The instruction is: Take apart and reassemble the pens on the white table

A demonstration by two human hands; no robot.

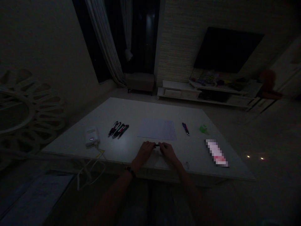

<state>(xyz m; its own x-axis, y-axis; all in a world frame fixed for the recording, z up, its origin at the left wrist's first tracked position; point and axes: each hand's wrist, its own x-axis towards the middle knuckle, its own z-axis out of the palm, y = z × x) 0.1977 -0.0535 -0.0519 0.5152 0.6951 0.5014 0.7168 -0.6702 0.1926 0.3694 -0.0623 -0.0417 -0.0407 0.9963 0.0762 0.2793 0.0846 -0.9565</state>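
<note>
Near the front edge of the white table [127,110], my left hand [146,150] and my right hand [167,150] meet around a small dark pen-like object [156,145]. The fingers of both hands are closed on its ends; most of it is hidden. Just beyond my hands lies a sheet of paper [150,128] with lines of writing on its right part. Several pens [118,130] lie side by side to the left of the paper. To its right are a couple of pens [185,128] close together.
A white device [91,136] with a cable [103,160] sits at the table's left. On the right are a green item [203,128] and a lit phone [216,153]. A small clear piece [187,165] lies by the front edge.
</note>
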